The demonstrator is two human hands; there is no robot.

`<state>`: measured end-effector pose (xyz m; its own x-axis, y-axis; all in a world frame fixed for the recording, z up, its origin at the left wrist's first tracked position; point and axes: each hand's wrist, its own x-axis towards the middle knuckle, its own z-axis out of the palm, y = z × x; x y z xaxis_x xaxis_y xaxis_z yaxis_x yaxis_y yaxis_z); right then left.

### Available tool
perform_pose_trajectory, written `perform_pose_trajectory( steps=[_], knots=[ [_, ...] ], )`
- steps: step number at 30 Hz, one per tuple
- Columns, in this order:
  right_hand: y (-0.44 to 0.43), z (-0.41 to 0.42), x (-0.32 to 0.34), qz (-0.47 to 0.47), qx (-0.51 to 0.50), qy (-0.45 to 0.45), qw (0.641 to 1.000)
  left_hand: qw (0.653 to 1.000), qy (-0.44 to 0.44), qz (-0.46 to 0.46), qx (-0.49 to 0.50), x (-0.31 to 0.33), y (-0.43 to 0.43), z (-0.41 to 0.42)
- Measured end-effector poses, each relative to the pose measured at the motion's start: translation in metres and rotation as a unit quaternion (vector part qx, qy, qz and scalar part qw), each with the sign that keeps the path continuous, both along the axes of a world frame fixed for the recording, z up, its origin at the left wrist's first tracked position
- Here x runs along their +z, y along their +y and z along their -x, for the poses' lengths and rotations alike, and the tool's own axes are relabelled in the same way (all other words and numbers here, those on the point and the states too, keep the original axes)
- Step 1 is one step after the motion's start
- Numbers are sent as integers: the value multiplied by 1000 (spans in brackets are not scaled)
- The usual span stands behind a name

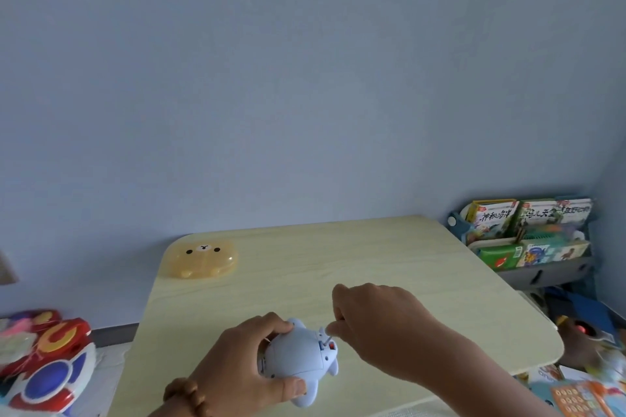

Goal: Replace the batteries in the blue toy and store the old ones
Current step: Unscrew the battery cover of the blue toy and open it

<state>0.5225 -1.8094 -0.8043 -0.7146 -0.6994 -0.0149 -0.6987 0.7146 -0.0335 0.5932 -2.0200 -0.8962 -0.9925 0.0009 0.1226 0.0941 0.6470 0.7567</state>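
Note:
The blue toy, a small rounded animal shape, lies on the pale wooden table near its front edge. My left hand grips the toy from the left, thumb along its near side. My right hand pinches a thin metal tool, probably a small screwdriver, whose tip touches the toy's right side by a small red part. The tool's handle is hidden inside my fist. No batteries are visible.
A yellow bear-face case, lid closed, sits at the table's far left corner. Red, white and blue toys lie left of the table. A rack of children's books stands at the right, with more toys and books below it.

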Motion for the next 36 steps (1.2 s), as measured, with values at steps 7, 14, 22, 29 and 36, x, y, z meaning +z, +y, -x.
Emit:
perform_pose_trajectory(
  steps=[7, 14, 22, 29, 36],
  knots=[
    [-4, 3, -2, 12, -14, -30, 999, 1000, -11, -10, 7, 1, 0, 0],
    [-1, 6, 2, -28, 27, 5, 999, 1000, -11, -6, 11, -3, 0, 2],
    [-2, 5, 4, 2, -16, -80, 997, 1000, -4, 3, 22, -2, 4, 1],
    [-6, 10, 0, -61, 1, 19, 998, 1000, -11, 19, 22, -2, 7, 3],
    [2, 6, 5, -13, -22, -86, 996, 999, -12, 21, 25, -2, 8, 0]
  ],
)
